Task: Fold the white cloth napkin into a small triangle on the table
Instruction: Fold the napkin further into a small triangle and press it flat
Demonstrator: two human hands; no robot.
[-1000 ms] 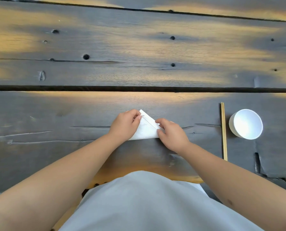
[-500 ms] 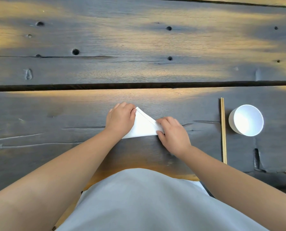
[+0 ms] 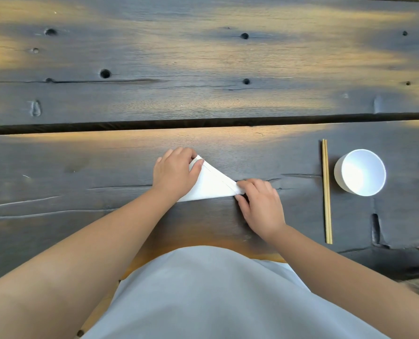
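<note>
The white cloth napkin lies on the dark wooden table folded into a small flat triangle. Its long hemmed edge slants from upper left down to the right. My left hand covers the napkin's left part, and its fingers and thumb pinch the top corner. My right hand pinches the right tip between thumb and fingers. The napkin's left corner is hidden under my left hand.
A pair of wooden chopsticks lies lengthwise to the right of my hands. Just past them stands a white bowl. A dark gap between planks runs across the table beyond the napkin. The table's near edge is against my body.
The view has drifted a little. Both hands keep their hold on the napkin's corners, and my left hand now covers slightly more of the top corner.
</note>
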